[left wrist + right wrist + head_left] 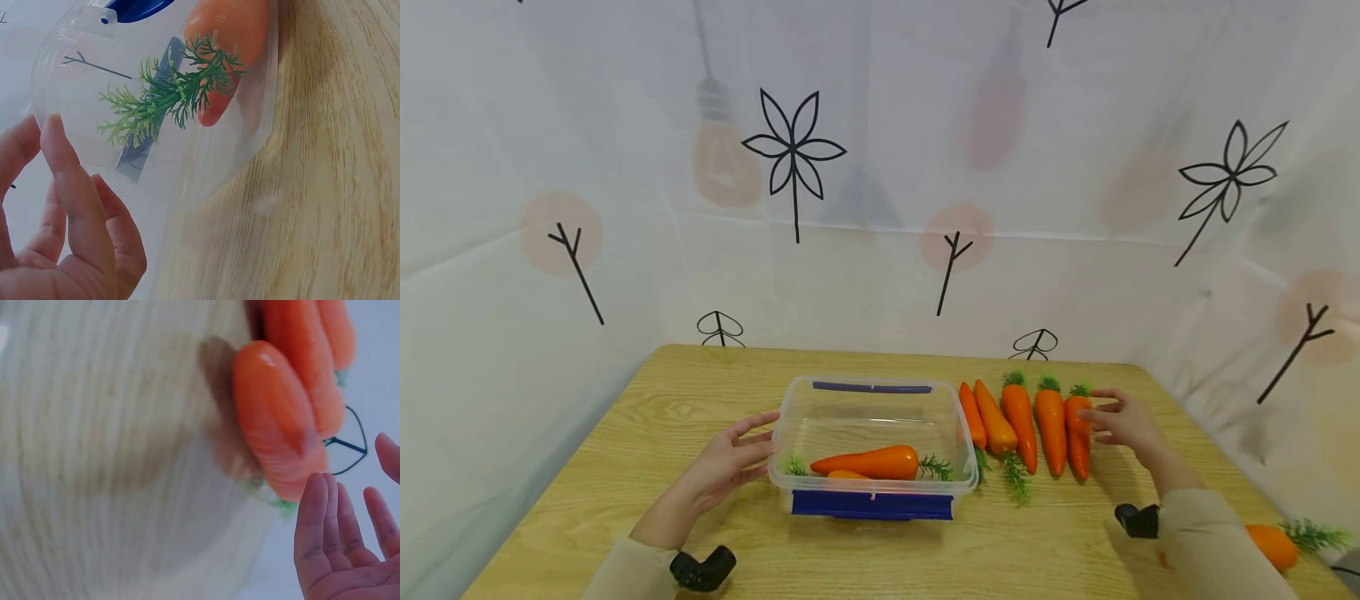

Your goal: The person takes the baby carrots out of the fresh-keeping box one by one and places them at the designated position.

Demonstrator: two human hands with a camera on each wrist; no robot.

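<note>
A clear plastic container [872,492] with blue clips stands mid-table, holding an orange carrot [880,462] with green fronds and at least one more, partly hidden beneath it. My left hand [730,462] touches the container's left rim with extended fingertips; the left wrist view shows these fingers [78,200] against the clear edge. To the container's right, several carrots [1051,429] lie side by side. My right hand [1123,425] is at the rightmost carrot [1078,437], its fingers loosely extended. In the right wrist view, the fingertips [312,500] lie close beside a carrot [275,412]; contact is unclear.
Another carrot [1272,546] lies near the right edge, partly covered by the right sleeve [1217,542]. A patterned white cloth [880,283] hangs behind the wooden table [700,375]. Black devices [703,571] sit at both wrists.
</note>
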